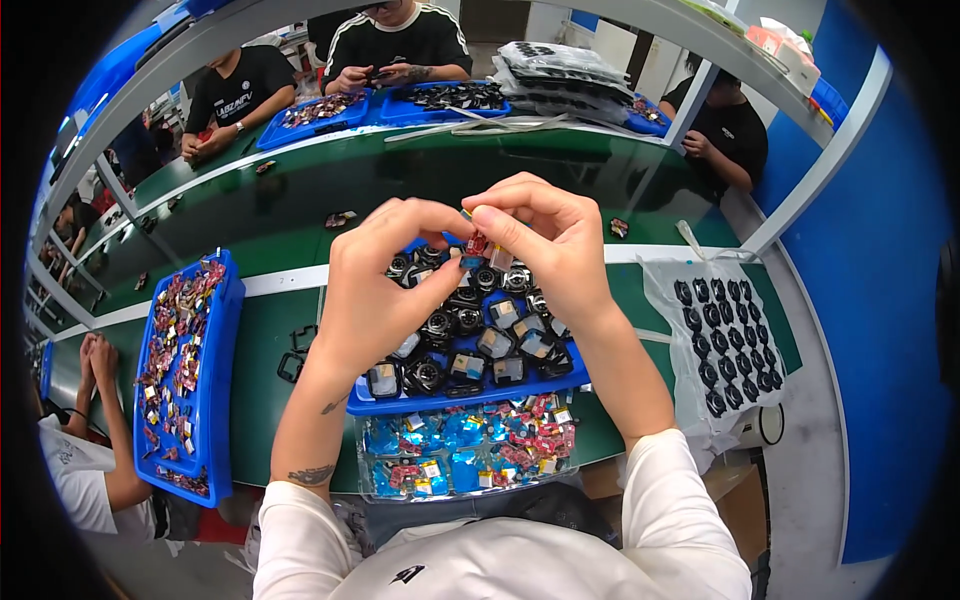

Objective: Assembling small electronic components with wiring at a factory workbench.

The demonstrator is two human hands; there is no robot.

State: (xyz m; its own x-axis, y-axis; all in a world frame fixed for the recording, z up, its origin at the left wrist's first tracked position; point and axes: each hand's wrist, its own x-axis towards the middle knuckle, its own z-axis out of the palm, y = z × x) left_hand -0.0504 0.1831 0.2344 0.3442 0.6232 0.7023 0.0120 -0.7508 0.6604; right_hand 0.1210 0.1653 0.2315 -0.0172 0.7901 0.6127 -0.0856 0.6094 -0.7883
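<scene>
Above the middle tray, my left hand (385, 275) pinches the edge of a small red circuit board (474, 246) between thumb and forefinger. From the other side my right hand (550, 225) grips the same board near its top, with the fingers curled. A small silver piece (501, 258) hangs beside the board under my right fingers; how it is joined I cannot tell. Right below lies a blue tray (450, 402) full of black round watch-like cases (427, 375) and squarish black housings (495, 343). My hands cover the tray's far part.
Nearer me, a clear tray (368, 487) holds red boards and blue-wrapped pieces. A long blue bin (227, 330) of boards stands left; black parts on a white sheet (690, 400) lie right. Beyond the green conveyor belt (400, 170) several people work. A metal frame (840, 150) stands right.
</scene>
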